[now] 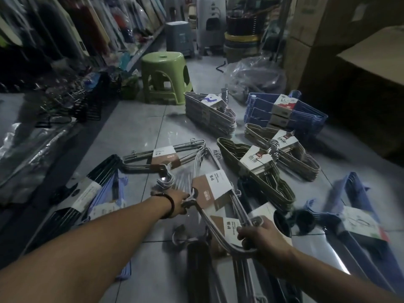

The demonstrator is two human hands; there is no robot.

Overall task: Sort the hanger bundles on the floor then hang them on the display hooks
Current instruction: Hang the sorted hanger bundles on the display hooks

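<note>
Short of the green plastic stool (163, 78), left hand (178, 204) is clasping hooks, right hand (261, 238) a shoulder, of the stiff, likely-light grey wire hanger bundle (209, 189).

Left hand (178, 204) and right hand (262, 239) on one grey hanger bundle (215, 189) above the tiled floor (140, 132), green stool (162, 71) beyond.

The words "护肩" are printed on the paper label (215, 185) of the grey hanger bundle (238, 204). The other print cannot be read.
</note>
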